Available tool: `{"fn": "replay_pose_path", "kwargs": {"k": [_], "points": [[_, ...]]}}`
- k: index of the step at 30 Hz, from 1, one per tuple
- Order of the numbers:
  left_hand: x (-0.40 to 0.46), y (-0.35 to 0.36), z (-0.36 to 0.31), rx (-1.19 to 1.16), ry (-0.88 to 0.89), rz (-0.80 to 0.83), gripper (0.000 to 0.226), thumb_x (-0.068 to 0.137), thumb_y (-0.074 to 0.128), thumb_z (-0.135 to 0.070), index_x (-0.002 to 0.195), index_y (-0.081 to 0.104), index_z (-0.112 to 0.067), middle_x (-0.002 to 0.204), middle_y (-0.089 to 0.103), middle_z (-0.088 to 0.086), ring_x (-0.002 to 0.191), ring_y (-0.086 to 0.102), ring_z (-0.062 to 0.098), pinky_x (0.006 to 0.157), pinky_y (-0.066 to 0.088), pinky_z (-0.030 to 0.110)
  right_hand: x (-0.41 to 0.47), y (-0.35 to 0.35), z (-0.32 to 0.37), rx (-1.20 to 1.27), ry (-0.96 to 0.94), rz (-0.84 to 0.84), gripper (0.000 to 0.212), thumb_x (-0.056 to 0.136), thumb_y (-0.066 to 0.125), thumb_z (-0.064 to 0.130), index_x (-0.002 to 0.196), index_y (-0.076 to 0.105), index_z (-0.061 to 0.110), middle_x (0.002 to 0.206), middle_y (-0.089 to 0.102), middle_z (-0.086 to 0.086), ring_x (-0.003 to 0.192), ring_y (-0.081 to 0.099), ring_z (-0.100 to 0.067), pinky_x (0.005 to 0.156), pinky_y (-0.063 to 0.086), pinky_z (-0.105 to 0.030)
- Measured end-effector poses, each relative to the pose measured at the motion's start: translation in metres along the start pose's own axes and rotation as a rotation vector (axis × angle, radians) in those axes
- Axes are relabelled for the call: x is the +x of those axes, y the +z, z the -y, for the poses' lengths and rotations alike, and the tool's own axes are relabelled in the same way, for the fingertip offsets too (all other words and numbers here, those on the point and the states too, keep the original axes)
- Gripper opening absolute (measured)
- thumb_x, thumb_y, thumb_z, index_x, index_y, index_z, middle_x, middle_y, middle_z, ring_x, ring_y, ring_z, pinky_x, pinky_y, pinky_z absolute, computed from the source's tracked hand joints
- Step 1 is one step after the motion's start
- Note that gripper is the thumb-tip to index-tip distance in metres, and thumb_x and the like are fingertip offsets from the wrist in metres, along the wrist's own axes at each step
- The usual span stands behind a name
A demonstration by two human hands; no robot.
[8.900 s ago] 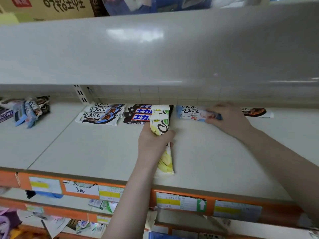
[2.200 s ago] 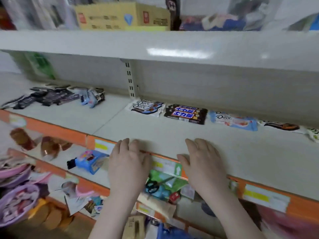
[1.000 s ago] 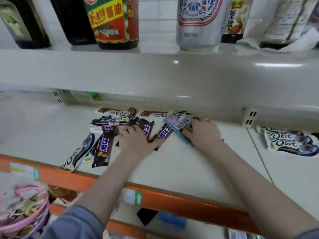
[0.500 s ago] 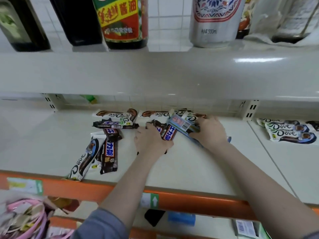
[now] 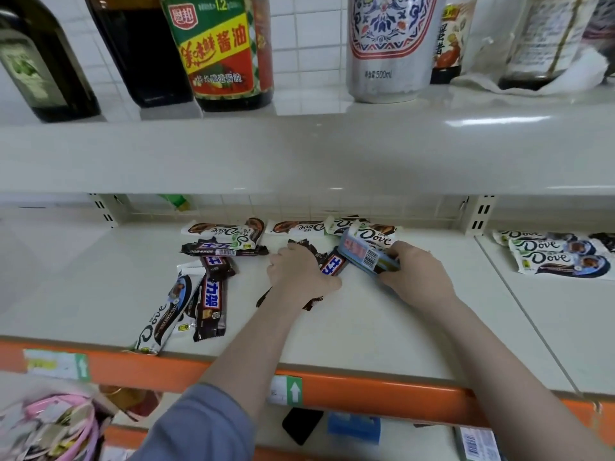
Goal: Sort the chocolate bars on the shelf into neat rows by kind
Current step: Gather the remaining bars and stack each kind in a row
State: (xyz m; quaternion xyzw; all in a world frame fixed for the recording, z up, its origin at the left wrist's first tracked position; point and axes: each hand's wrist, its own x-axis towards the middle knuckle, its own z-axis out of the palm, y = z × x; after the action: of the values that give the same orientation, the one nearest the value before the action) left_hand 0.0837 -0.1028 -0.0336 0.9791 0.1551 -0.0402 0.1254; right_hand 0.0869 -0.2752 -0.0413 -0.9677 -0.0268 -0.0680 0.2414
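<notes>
From the head camera, our one view, we judge the sorting well short of done on this section of the shelf (image 5: 366, 331). To the far right, past the panel seam, a group of white Dove bars (image 5: 562, 257) already lies stacked in some order. In front of us the bars are mixed. White Dove bars (image 5: 226, 231) sit along the back, one dark Snickers bar (image 5: 223, 249) lies across them, and another Snickers bar (image 5: 210, 302) rests beside a blue-and-white Dove bar (image 5: 166, 311) that runs askew down to the shelf's front edge. These still need separating by kind and squaring into rows.

Our left hand (image 5: 301, 276) lies palm down with its fingers curled over dark Snickers bars (image 5: 332, 265), covering them and seemingly gathering them; whether it truly grips them we cannot tell. Our right hand (image 5: 417, 274) is closed on a light blue bar (image 5: 366, 257), tilted so its barcode side faces up, with a white Dove bar just behind it. Both hands work at the back middle of the shelf, close together.
</notes>
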Motion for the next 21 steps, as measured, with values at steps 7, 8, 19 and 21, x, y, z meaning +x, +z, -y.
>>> {"fn": "replay_pose_path", "kwargs": {"k": [7,8,19,21], "points": [[-0.018,0.014,0.003,0.203,0.115,0.0,0.092,0.079,0.054,-0.042,0.148,0.001,-0.012,0.135,0.035,0.023,0.12,0.037,0.037,0.095,0.037,0.044,-0.03,0.002,-0.009,-0.174,-0.199,-0.175,0.02,0.081,0.051,0.017,0.1,0.052,0.02,0.092,0.067,-0.005,0.083,0.06,-0.031,0.059,0.031,-0.03],[-0.02,0.015,0.003,0.228,0.114,-0.008,0.091,0.081,0.052,-0.039,0.149,-0.001,-0.011,0.136,0.034,0.023,0.122,0.037,0.037,0.096,0.037,0.044,-0.033,0.002,-0.009,-0.167,-0.227,-0.173,0.019,0.082,0.051,0.02,0.101,0.053,0.02,0.094,0.066,-0.004,0.085,0.059,-0.029,0.059,0.033,-0.03],[-0.022,-0.007,0.021,-0.053,0.02,-0.047,0.056,0.073,0.067,-0.026,0.116,0.039,-0.006,0.107,0.054,0.012,0.1,0.054,0.028,0.072,0.045,0.033,-0.033,0.009,-0.001,0.023,-0.091,0.025,0.051,0.072,0.069,0.041,0.116,0.058,0.019,0.109,0.057,-0.01,0.105,0.051,-0.027,0.083,0.039,-0.032],[-0.023,-0.012,0.028,-0.146,-0.003,-0.012,0.049,0.07,0.07,-0.023,0.107,0.042,-0.006,0.085,0.052,0.003,0.081,0.054,0.022,0.056,0.039,0.028,-0.033,0.009,-0.002,0.104,-0.055,0.037,0.057,0.07,0.071,0.037,0.122,0.055,0.021,0.114,0.057,-0.008,0.107,0.052,-0.025,0.083,0.04,-0.031]]}}
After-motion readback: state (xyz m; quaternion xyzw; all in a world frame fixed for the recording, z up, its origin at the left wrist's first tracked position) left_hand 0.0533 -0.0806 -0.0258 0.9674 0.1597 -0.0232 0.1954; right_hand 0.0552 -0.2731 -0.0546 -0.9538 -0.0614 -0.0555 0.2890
